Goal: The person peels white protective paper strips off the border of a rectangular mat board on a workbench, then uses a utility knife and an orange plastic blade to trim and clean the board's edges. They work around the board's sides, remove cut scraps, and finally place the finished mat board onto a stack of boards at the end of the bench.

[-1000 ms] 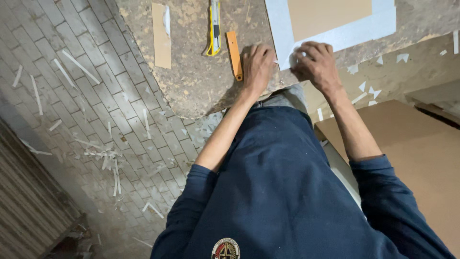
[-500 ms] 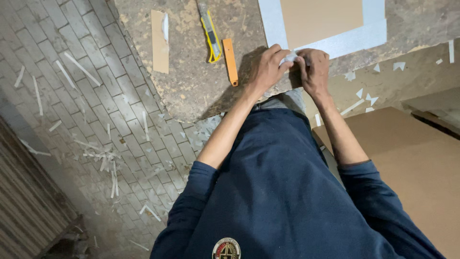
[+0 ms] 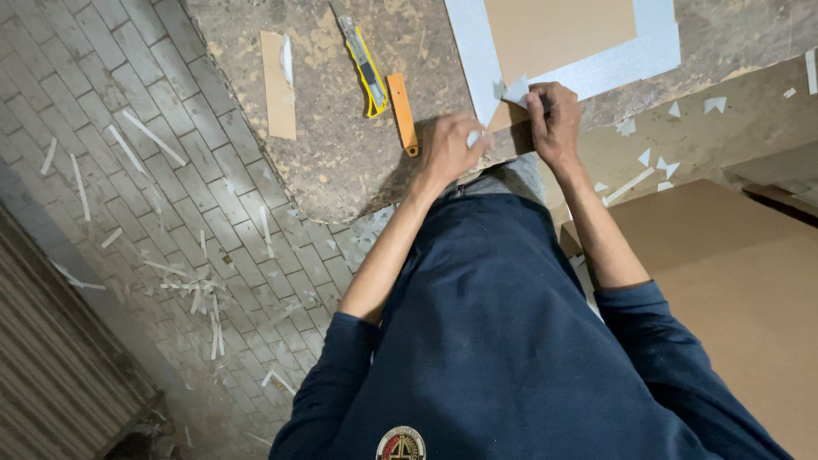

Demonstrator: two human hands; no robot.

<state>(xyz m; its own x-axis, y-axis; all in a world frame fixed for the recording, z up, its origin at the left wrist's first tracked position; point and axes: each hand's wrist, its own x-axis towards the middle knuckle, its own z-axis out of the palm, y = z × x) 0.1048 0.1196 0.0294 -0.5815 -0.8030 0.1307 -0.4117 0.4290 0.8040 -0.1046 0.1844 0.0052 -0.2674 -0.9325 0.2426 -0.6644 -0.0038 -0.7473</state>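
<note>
While left hand [image 3: 449,146] rests, right hand [image 3: 554,119] pinches grey sheet [image 3: 596,75] — corner.

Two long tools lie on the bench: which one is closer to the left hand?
The plain orange strip, whose near end lies just beside the left hand. The yellow-and-grey utility knife lies beyond it, farther off.

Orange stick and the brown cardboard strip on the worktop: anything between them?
Head view: the yellow utility knife lies between the orange stick and the cardboard strip, close beside the stick; otherwise bare worktop.
</note>
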